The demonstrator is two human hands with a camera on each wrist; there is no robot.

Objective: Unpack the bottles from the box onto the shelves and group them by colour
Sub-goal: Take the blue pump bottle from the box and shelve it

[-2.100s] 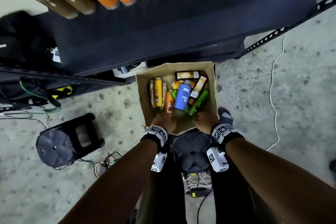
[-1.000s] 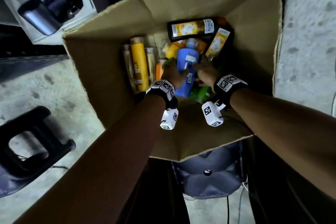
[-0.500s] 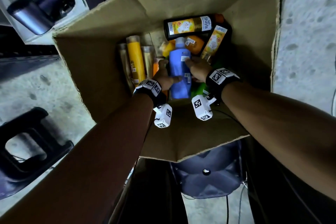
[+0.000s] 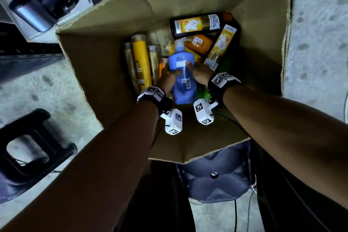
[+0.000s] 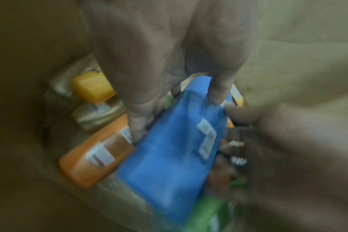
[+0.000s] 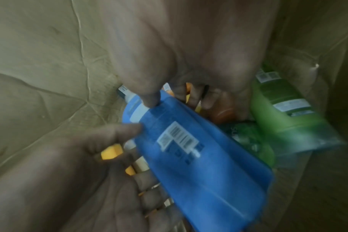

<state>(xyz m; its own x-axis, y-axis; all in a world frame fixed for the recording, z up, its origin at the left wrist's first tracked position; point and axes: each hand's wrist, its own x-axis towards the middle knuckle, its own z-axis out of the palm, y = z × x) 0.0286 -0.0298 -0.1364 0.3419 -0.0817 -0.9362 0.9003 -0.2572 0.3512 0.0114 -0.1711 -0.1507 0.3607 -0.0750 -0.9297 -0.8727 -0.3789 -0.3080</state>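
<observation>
Step in hand: the blue bottle (image 4: 182, 73) was being taken out of the box (image 4: 105, 47), judged from the two-handed hold; it was not yet clear of the walls.
Left hand: the left hand (image 4: 167, 81) was curled round the bottle's left edge, thumb laid on the front face, fingers passed behind.
Right hand: the right hand (image 4: 200, 72) was pinched on the right edge, thumb pressed near the white label, fingers tucked behind.
Place: the bottle was held at the centre of the head view, neck toward the top of the frame, above the orange bottle (image 5: 93, 158) and the green bottle (image 6: 284, 109).
Next move: a straight lift past the cardboard would be called for, then a carry to the shelf; no shelf was shown, so the blue group's spot could not be told.
Look: a flat, broad-shouldered body was seen, narrowed to a neck, with a barcode sticker on the face turned up; smooth plastic, likely slippery.
</observation>
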